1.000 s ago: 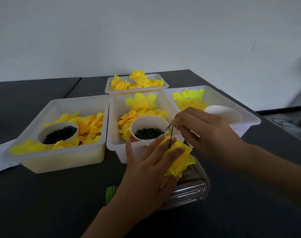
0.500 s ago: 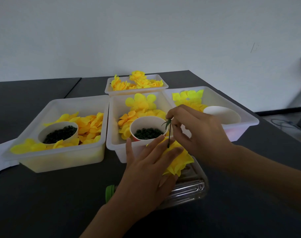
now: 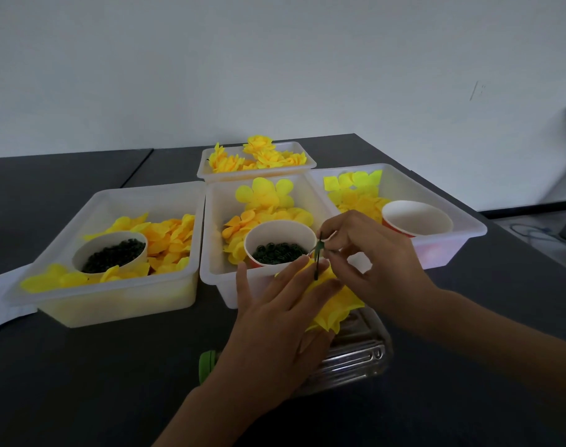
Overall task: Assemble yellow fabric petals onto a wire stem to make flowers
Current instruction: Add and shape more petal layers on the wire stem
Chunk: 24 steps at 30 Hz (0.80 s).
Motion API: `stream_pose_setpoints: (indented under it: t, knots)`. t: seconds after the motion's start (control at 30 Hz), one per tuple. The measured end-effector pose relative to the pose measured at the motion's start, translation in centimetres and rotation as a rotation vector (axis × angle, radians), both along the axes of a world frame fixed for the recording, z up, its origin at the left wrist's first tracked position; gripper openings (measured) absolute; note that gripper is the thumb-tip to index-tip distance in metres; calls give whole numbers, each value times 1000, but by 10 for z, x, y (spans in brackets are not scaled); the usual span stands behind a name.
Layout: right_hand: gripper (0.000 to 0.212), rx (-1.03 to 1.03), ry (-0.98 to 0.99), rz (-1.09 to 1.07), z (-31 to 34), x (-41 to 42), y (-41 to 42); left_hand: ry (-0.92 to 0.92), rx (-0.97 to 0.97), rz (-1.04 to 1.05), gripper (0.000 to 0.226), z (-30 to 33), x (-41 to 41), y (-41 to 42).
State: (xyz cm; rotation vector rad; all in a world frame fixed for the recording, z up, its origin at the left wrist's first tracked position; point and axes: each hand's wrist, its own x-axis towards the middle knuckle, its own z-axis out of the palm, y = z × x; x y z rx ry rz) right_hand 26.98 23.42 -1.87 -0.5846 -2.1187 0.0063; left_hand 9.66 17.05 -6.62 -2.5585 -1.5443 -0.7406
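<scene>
We see the left hand (image 3: 275, 321) lying flat on the yellow petals (image 3: 335, 309), its fingers straight and a little spread, pressing them down on a clear bottle (image 3: 356, 356) that lies on its side on the dark table (image 3: 81, 382). The bottle has a green cap (image 3: 207, 366) at its left end. A thin dark stem (image 3: 317, 262) stands upright out of the petals, between two fingers of the left hand. The right hand (image 3: 375, 256) is just beside it, thumb and forefinger close together and pinching a small green piece (image 3: 320, 245) at the top part of the stem; the other fingers are loosely curled. Behind the hands stand four white bins. The left bin (image 3: 114, 298) holds loose yellow petals and a cup (image 3: 111, 253) of small dark rings. The middle bin (image 3: 223, 285) holds petals too, and a second cup (image 3: 280, 245) with the same dark rings, just left of the stem. The right bin (image 3: 462, 233) holds paler petals and a cup (image 3: 417, 217) whose inside looks white; we cannot tell if something is in it. The far bin (image 3: 259, 172) holds finished yellow flowers (image 3: 259, 156). At the left edge of the table lies something white (image 3: 1, 301), partly under the left bin.
</scene>
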Motion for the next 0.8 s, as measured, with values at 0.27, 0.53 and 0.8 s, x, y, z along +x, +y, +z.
stream_pose_setpoints:
  t: [0.27, 0.53, 0.8]
  knots:
    - [24, -177, -23, 68, -8, 14, -3, 23, 17, -5, 53, -5, -3, 4]
    - [10, -651, 15, 96, 19, -5, 4, 77, 20, 2, 56, 0, -4, 1]
    - [19, -761, -136, 33, 23, -10, 10, 3, -97, -98, 57, 8, -19, -4]
